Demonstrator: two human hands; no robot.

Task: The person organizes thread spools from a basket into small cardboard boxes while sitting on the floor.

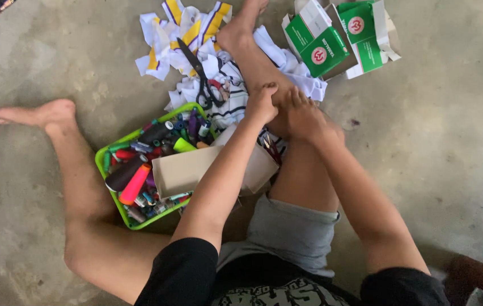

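A: Bare grey concrete floor [434,147], stained in patches. A person sits on it, legs spread, seen from above.

B: Where are the hands?

A: Take the green tray [103,164] as the landmark. Both hands are to its right, on the person's own right shin. The left hand [262,105] is curled, fingertips pressing the leg; the right hand [305,116] lies just beside it, fingers spread flat over the shin. Neither holds an object.

B: And the tray itself?

A: It sits between the legs, packed with thread spools [135,184], dark, orange, green and purple ones. A plain card box [187,170] rests on the tray's right half, under the left forearm.

B: Beyond it?

A: Up and right of the tray lies a heap of cloth [196,34], white with yellow and dark stripes, partly under the right leg. Black scissors [199,73] lie on that cloth, blades pointing away from the tray. Further right, well apart from the tray, are opened green and white cartons [332,42]. Some small tools [272,148] show just right of the card box, too small to tell which.
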